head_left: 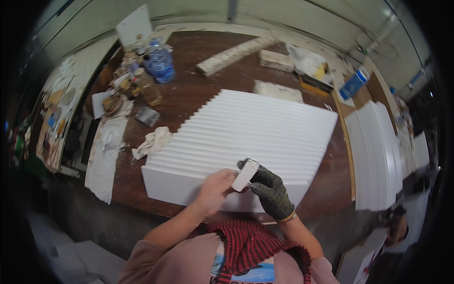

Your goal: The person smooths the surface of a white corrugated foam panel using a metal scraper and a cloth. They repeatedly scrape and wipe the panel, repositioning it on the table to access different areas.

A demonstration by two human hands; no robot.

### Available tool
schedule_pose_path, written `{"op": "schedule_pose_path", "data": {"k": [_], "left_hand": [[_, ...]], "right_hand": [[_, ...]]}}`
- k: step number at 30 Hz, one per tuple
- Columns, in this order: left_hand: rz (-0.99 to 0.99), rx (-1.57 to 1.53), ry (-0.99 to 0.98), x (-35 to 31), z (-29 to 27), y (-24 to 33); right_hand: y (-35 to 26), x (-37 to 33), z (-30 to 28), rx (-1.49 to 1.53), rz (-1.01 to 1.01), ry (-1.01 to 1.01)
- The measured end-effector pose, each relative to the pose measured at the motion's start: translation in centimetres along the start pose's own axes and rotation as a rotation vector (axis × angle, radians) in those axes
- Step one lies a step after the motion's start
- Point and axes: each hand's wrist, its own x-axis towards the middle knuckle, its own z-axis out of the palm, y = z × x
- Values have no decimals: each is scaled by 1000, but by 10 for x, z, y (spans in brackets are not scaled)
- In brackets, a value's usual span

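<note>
Both hands meet over the near edge of a stack of white panels [255, 128], fanned out in even steps on the brown table. A small white rectangular block [245, 176] is held between them, tilted up. My bare left hand [217, 188] grips its lower left side, with the fingers partly hidden behind it. My right hand [272, 193], in a dark knitted glove, is closed around its upper and right side. The long flat front face [175, 186] of the stack lies just below the hands. A crumpled off-white rag [153, 142] touches the stack's left side.
Left on the brown table [187, 71] stand a blue plastic bottle [160, 62] and a brownish jar [148, 88]. A long speckled bar [236, 54] and a pale block [276, 61] lie at the back. At right are a blue can [354, 83] and more white panels [371, 156].
</note>
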Motion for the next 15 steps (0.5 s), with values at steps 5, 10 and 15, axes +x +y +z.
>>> {"op": "schedule_pose_path", "data": {"k": [5, 10, 15], "left_hand": [[-208, 404, -73, 36, 49, -52], [640, 1588, -139, 73, 65, -88], [749, 2035, -94, 87, 73, -118]], "right_hand": [[9, -47, -61, 303, 90, 258], [31, -111, -166, 428, -92, 727], [76, -132, -218, -119, -31, 810]]}}
